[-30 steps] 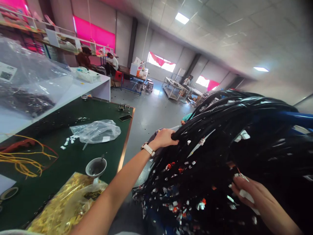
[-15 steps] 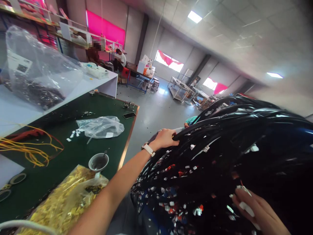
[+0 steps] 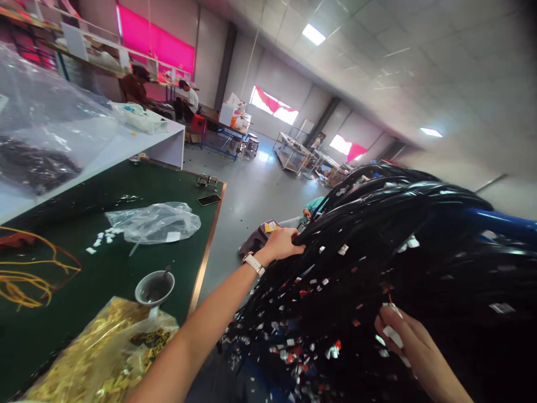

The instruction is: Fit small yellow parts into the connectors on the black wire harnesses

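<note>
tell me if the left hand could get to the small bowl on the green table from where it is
Probably yes: the left hand grips the black cables, and bare table and open air lie between it and the bowl.

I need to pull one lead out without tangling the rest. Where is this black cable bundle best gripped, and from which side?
Probably at the upper arch of the black cable bundle, where the strands run parallel over the blue bar; the left hand grips there, coming from the bench side. Lower down, the loose ends with white tags splay and would likely snag; the right hand only fingers them.
</note>
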Available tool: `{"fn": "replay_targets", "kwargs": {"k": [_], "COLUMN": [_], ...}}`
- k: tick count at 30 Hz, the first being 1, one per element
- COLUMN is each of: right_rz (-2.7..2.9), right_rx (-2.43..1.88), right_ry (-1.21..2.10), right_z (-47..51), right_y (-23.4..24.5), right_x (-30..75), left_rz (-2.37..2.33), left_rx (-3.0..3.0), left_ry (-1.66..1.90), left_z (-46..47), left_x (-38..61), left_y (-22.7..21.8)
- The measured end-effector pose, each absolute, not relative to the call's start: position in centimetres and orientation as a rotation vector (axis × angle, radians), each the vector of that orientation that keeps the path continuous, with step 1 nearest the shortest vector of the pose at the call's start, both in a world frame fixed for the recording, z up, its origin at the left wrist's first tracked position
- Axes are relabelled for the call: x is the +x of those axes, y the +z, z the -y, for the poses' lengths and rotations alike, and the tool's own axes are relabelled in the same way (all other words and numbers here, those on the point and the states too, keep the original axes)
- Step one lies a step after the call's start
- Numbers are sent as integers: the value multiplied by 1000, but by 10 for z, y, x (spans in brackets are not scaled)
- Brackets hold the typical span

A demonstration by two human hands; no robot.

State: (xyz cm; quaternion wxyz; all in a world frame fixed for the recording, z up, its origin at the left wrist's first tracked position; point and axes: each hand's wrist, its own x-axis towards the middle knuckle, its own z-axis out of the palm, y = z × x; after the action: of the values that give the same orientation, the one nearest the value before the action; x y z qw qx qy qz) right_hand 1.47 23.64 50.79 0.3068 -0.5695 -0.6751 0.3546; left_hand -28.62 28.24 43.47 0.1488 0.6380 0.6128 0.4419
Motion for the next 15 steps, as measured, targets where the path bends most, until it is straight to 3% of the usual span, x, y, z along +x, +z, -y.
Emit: {"fn": "replay_targets", "kwargs": {"k": [10,15], "right_rz": [1804,1625], "right_rx": [-1425,-1484], "right_ry": [1034,1046], "right_z": [-248,-257], "right_y": [476,469], "right_x": [-38,-28], "left_rz": [-1811,-1283], "left_rx": [2144,1699], "left_ry": [1076,1384], "left_z": [-235,-261], "left_x": [-215,-233], "left_y": [435,431]}}
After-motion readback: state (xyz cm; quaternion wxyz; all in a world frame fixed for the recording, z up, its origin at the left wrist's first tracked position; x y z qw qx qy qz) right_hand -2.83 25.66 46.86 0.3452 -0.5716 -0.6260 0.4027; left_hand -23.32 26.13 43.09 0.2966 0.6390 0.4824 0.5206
